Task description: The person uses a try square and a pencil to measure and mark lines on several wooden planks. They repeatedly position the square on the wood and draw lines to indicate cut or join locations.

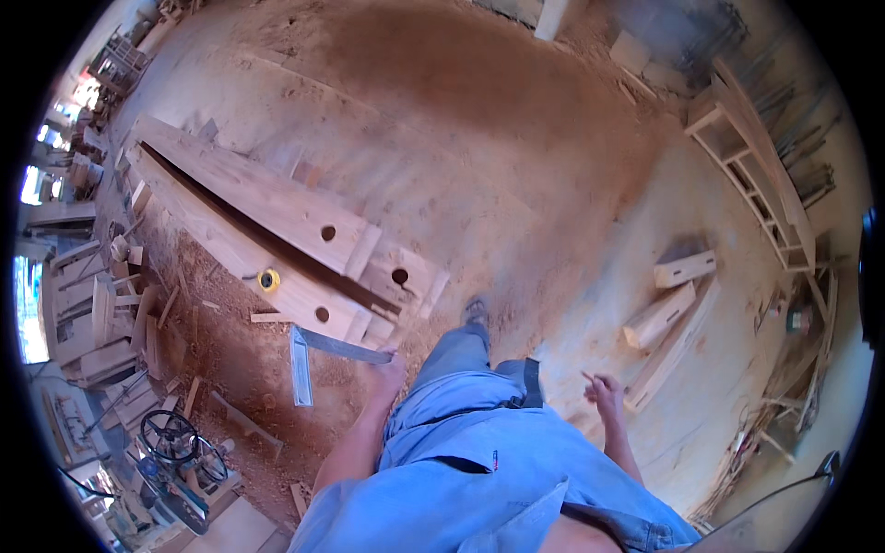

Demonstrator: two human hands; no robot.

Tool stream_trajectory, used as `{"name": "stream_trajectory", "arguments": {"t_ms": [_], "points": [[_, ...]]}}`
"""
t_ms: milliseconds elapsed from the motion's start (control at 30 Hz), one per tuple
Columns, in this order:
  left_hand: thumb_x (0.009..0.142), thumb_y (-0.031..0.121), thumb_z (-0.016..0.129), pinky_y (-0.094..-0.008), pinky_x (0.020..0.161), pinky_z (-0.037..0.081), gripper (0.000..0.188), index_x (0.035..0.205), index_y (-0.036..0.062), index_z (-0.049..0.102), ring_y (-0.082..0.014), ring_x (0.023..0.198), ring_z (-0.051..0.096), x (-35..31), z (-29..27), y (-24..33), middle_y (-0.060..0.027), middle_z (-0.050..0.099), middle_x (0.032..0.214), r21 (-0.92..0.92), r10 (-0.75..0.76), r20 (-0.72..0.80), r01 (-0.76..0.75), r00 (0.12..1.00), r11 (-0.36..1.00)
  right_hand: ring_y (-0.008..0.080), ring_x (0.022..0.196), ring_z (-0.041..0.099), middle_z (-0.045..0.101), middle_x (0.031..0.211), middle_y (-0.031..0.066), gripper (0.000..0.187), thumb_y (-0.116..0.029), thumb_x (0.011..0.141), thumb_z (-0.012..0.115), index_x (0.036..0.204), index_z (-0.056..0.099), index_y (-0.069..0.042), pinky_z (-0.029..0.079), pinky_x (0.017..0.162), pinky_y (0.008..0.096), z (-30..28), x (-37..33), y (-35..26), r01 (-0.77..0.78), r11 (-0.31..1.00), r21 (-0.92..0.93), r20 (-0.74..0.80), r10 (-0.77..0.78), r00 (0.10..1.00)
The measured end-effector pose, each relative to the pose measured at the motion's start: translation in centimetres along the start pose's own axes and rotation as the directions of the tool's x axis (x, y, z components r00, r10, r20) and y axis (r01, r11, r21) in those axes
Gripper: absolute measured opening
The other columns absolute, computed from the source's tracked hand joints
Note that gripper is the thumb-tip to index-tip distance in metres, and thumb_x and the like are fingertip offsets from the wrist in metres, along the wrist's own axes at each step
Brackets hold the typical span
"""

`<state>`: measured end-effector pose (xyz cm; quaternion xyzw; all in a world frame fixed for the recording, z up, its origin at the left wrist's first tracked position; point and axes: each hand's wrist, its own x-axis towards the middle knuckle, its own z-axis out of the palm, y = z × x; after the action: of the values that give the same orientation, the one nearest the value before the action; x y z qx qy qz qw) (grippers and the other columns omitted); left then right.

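My left hand (388, 372) is closed around one end of a carpenter's square (346, 347). Its grey arm reaches leftward, and its pale arm (301, 369) bends toward me at the corner. Just beyond the square lie long wooden planks (249, 207) with round holes near their close ends. A yellow tape measure (268, 280) rests on the nearer plank, apart from both hands. On the right, my right hand (606, 393) hangs with curled fingers. A thin, short tip sticks out of it, too small to name for sure.
Several thick wooden beams (659, 318) lie on the floor at right. A wooden frame (751, 175) leans along the right wall. Timber offcuts (120, 323) and a machine with handwheels (169, 437) crowd the left. Wood shavings (249, 369) cover the floor near the planks.
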<state>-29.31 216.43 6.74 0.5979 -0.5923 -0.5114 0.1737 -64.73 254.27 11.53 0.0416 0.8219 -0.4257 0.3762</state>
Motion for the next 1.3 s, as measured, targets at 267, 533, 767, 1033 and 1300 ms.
{"name": "stream_trajectory", "arguments": {"t_ms": [267, 533, 767, 1033, 1300], "points": [[0.079, 0.008, 0.065, -0.0318, 0.06, 0.05, 0.014, 0.087, -0.0024, 0.068, -0.016, 0.063, 0.062, 12.4, 5.9, 16.7, -0.0079, 0.065, 0.071, -0.19, -0.028, -0.175, -0.005, 0.984, 0.982, 0.0183, 0.056, 0.058, 0.062, 0.072, 0.0095, 0.023, -0.023, 0.092, 0.058, 0.094, 0.062, -0.001, 0.047, 0.05, 0.0294, -7.2, 10.7, 6.8, -0.175, 0.941, -0.289, 0.132, 0.22, 0.967], [0.077, 0.011, 0.064, -0.0344, 0.063, 0.052, 0.017, 0.087, 0.0006, 0.071, -0.0201, 0.066, 0.066, 19.2, 11.7, 20.5, -0.0104, 0.067, 0.07, -0.057, 0.031, -0.475, -0.065, 0.88, 0.996, 0.0166, 0.051, 0.053, 0.058, 0.067, 0.0078, 0.021, -0.025, 0.093, 0.057, 0.091, 0.059, -0.004, 0.041, 0.045, 0.0296, -4.8, 28.0, -13.0, -0.076, 0.884, -0.462, 0.261, 0.218, 0.94], [0.075, 0.016, 0.066, -0.0343, 0.069, 0.053, 0.021, 0.088, -0.0003, 0.071, -0.0223, 0.073, 0.068, 18.7, 13.6, 22.5, -0.0141, 0.071, 0.079, -0.281, -0.299, -0.528, 0.169, 0.795, 0.945, 0.0151, 0.047, 0.048, 0.054, 0.063, 0.0064, 0.02, -0.026, 0.093, 0.057, 0.088, 0.057, -0.006, 0.036, 0.04, 0.0297, -4.9, 51.7, -37.5, 0.119, 0.967, -0.224, 0.338, -0.037, 0.94], [0.074, 0.008, 0.067, -0.0344, 0.064, 0.052, 0.014, 0.085, -0.0003, 0.068, -0.019, 0.07, 0.067, 24.8, 12.4, 24.2, -0.0113, 0.067, 0.073, -0.423, -0.461, -0.712, 0.201, 0.53, 0.884, 0.0137, 0.046, 0.049, 0.052, 0.062, 0.004, 0.019, -0.026, 0.094, 0.056, 0.094, 0.058, -0.008, 0.038, 0.039, 0.0271, 22.6, 58.3, -69.7, 0.374, 0.927, 0.007, 0.418, -0.342, 0.841], [0.079, 0.003, 0.064, -0.0311, 0.054, 0.045, 0.004, 0.075, 0.0004, 0.065, -0.0104, 0.059, 0.056, 44.1, 1.7, 29.4, -0.0028, 0.057, 0.061, -0.438, -0.407, -0.814, 0.021, 0.414, 0.899, 0.0183, 0.051, 0.057, 0.06, 0.069, 0.0057, 0.02, -0.026, 0.092, 0.059, 0.097, 0.063, -0.008, 0.046, 0.044, 0.0324, 37.6, 63.6, -68.6, 0.804, 0.27, -0.529, 0.845, 0.081, 0.529]]}}
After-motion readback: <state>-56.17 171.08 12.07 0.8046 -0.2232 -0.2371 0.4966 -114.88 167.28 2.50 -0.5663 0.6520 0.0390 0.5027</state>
